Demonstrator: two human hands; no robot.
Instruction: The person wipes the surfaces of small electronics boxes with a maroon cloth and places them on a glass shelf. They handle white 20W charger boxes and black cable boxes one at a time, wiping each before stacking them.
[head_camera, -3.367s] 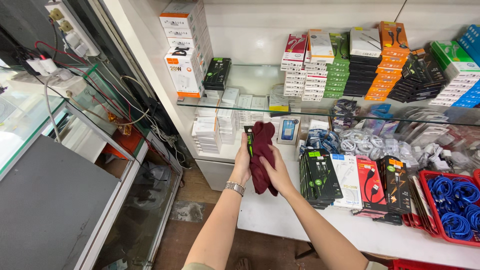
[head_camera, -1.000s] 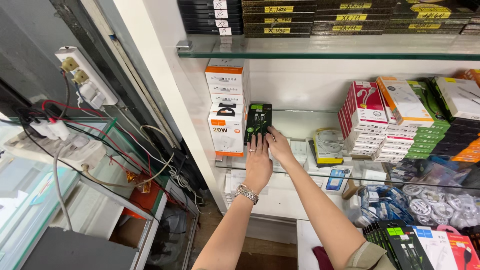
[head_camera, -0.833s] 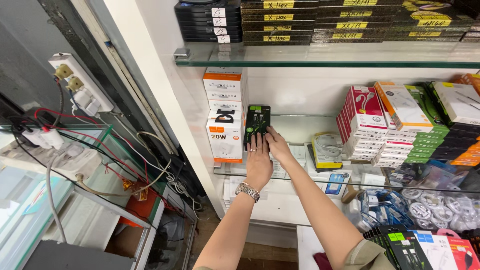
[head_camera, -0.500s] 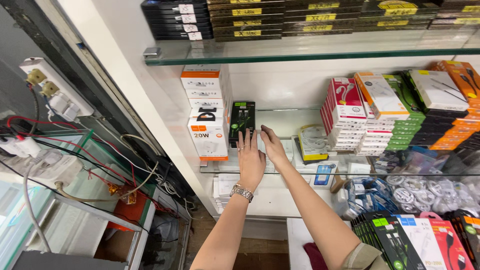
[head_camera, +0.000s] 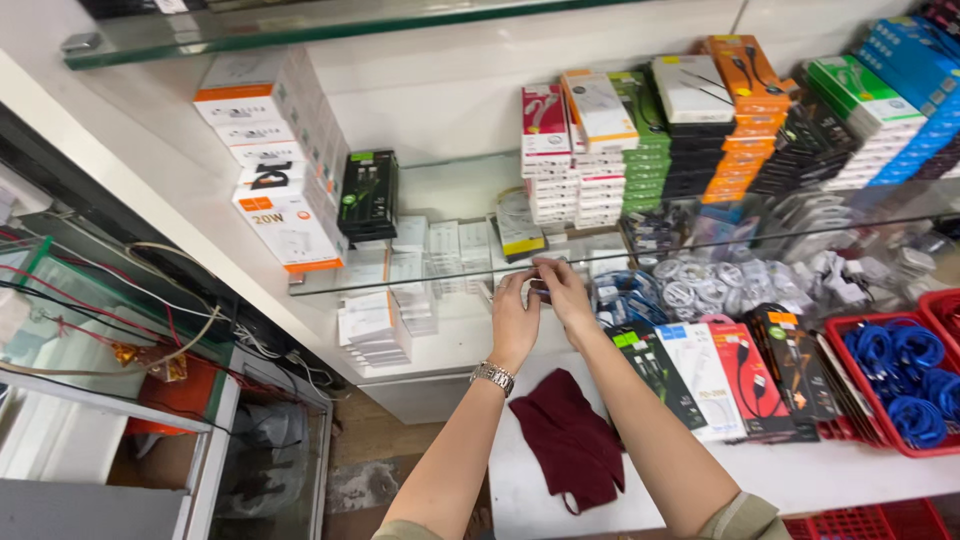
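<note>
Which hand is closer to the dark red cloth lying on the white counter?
Left. The left hand is above the dark red cloth; the right hand is higher and farther.

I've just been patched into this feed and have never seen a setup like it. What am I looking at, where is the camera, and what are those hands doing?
There is no machine here: a person works with bare hands, and the one camera sits on their head, looking down over their arms at shop shelves.

The left hand, with a metal wristwatch, and the right hand meet at the front edge of a glass shelf. Together they grip something small; the fingers hide it, so I cannot tell what it is.

On the white counter below lies a maroon cloth, held by nobody. Beside it stand boxed cables and a red basket of blue coiled cables. On the glass shelf, a black-and-green box stands by white-and-orange charger boxes.
</note>
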